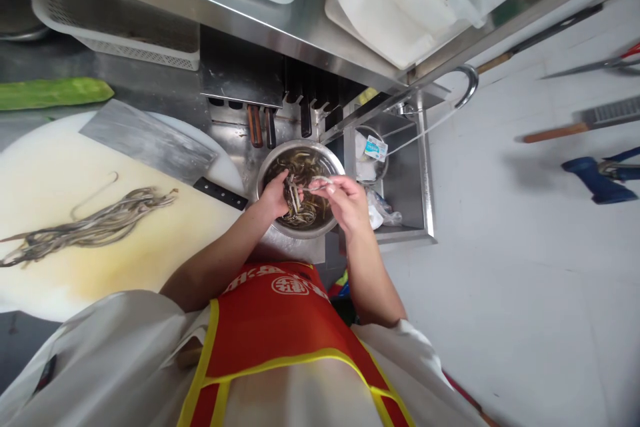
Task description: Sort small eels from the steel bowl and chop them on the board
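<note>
Both hands work over the steel bowl (pixel 300 195) of eels. The left hand (pixel 276 197) grips a bunch of eels (pixel 294 199) inside it; the right hand (pixel 345 199) pinches one eel's end above its rim. Left of the bowl, a cleaver (pixel 150 141) and more eels (pixel 95 223) lie on the cutting board (pixel 60 167).

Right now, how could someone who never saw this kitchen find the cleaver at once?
Start at the big round white cutting board on the left. The cleaver lies flat across its upper edge, above the pile of thin eels. Its broad rectangular steel blade and black handle set it apart from the slim knives in the rack.
</note>
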The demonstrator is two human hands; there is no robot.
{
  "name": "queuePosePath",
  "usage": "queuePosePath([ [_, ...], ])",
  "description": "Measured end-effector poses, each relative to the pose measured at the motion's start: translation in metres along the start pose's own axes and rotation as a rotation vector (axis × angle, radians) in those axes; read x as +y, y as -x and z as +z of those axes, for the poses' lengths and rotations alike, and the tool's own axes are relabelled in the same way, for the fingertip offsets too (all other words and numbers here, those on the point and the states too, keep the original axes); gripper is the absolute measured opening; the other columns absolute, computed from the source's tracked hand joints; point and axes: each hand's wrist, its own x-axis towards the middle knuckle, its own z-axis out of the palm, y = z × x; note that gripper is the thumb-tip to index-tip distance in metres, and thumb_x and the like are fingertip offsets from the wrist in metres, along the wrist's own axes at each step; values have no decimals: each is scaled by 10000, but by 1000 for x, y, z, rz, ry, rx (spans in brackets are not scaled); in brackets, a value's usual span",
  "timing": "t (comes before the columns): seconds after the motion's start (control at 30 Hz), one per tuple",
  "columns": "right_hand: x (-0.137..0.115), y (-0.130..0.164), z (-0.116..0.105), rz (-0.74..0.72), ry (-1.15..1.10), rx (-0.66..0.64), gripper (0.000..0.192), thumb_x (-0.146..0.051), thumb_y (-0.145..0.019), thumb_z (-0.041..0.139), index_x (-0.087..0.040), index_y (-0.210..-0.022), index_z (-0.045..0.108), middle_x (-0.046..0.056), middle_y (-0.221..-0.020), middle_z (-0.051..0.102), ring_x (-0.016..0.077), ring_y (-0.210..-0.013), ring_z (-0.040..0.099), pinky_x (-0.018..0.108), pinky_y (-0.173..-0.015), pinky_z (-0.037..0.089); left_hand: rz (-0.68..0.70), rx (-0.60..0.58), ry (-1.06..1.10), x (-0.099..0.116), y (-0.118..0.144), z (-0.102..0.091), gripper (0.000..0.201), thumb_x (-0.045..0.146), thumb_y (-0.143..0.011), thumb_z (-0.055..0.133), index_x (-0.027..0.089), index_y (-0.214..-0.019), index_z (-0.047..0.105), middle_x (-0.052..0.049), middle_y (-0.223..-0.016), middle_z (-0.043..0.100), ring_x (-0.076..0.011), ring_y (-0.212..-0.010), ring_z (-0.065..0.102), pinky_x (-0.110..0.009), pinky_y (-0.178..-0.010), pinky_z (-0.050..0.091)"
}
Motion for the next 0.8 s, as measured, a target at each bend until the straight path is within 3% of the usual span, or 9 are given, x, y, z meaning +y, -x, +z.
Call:
queuePosePath([
  [0.13,10,21,-11,23,78,-185,252,-462,-833,742,-226,-921,732,40,-968,774,208,-924,727,390,-894,584,47,24,-25,-2,3,2,202,250,-906,616,151,-737,568,-24,-577,580,-136,-462,547,-260,-490,484],
  [0.2,12,28,-19,18,126,-337,211,-411,-846,734,-227,-950,751,46,-1042,768,210,-990,717,361,-906,569,101,33,-35,-3,4,3,148,149,-889,603,142,-746,567,-7,-570,568,-110,-455,530,-234,-488,477],
  [0.27,13,33,-27,31,217,-537,246,-388,-848,726,-227,-1032,760,60,-1159,740,224,-1084,690,346,-919,558,144,4,-20,-4,6,3,118,108,-871,606,140,-765,568,4,-585,567,-88,-457,515,-209,-480,462],
  [0.33,15,35,-36,82,397,-634,308,-378,-859,705,-226,-1122,752,73,-1241,708,241,-1140,667,334,-910,555,171,-54,4,-4,6,2,95,103,-846,641,142,-791,575,10,-606,573,-77,-467,510,-195,-473,449],
  [0.47,29,27,-46,216,797,-396,276,-358,-879,658,-211,-1087,764,78,-1095,752,242,-968,706,361,-877,545,235,-132,28,-4,6,0,131,112,-788,716,145,-847,604,17,-623,577,-79,-486,521,-194,-476,441],
  [0.6,57,-13,-36,254,862,-173,248,-343,-905,600,-197,-1036,752,60,-1000,763,213,-913,697,339,-869,517,277,-141,6,-5,5,-2,202,111,-742,760,148,-881,619,21,-629,582,-82,-494,527,-194,-482,439],
  [0.7,76,-55,-19,331,966,17,265,-388,-887,612,-182,-985,746,103,-990,755,255,-955,691,361,-879,502,302,-126,-26,-6,6,-2,222,119,-729,774,150,-886,620,21,-630,589,-81,-495,529,-193,-485,439],
  [0.8,86,-87,-9,442,1027,69,149,-291,-815,663,-180,-886,733,127,-964,745,286,-971,682,388,-888,492,318,-102,-55,-8,7,-1,213,127,-730,767,151,-879,616,18,-630,598,-83,-496,533,-197,-486,442],
])
